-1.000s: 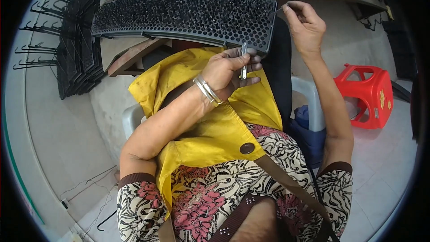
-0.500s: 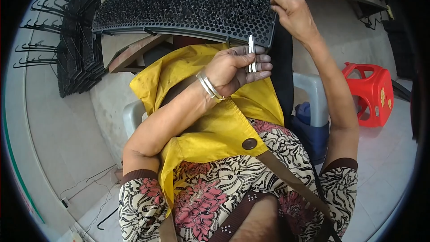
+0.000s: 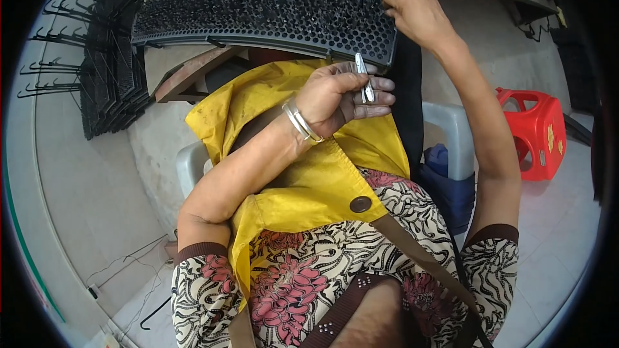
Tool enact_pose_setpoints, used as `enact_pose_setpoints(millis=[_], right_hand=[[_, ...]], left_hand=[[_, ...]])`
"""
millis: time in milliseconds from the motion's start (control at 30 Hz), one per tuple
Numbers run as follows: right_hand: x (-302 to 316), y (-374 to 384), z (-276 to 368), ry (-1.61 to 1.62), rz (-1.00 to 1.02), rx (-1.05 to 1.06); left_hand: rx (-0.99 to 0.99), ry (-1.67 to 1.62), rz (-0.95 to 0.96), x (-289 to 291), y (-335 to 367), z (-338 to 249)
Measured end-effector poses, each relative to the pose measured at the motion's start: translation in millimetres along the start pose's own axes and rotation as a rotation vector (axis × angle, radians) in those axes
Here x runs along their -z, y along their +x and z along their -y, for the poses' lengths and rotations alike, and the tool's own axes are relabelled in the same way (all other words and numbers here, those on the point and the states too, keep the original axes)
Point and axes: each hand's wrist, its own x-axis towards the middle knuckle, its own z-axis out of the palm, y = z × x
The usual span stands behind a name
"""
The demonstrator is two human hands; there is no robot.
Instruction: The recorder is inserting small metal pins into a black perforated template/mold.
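A long black perforated panel (image 3: 258, 13) studded with small pegs lies across the top of the head view, over a yellow cloth (image 3: 322, 174) on my lap. My left hand (image 3: 342, 96) is closed around a small metal tool (image 3: 365, 80), its tip pointing up just under the panel's near edge. My right hand (image 3: 416, 16) grips the panel's right end, fingers curled over its corner. A silver bangle sits on my left wrist.
A stack of similar black panels with hooks (image 3: 103, 77) stands at the left. A red plastic stool (image 3: 538, 132) is on the floor at the right. A grey plastic chair (image 3: 451, 138) and a dark blue bag (image 3: 451, 187) are beside my right arm. Wires lie on the floor at lower left.
My right hand has moved left and down onto the panel's right corner and taken hold of it. My left hand with the metal tool has stayed just under the panel's edge.
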Motion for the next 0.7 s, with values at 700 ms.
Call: enact_pose_setpoints(millis=[700], right_hand=[[13,-79,76,0.612,-0.309,-0.017]], left_hand=[[0.183,0.078,-0.089,5,-19,-17]])
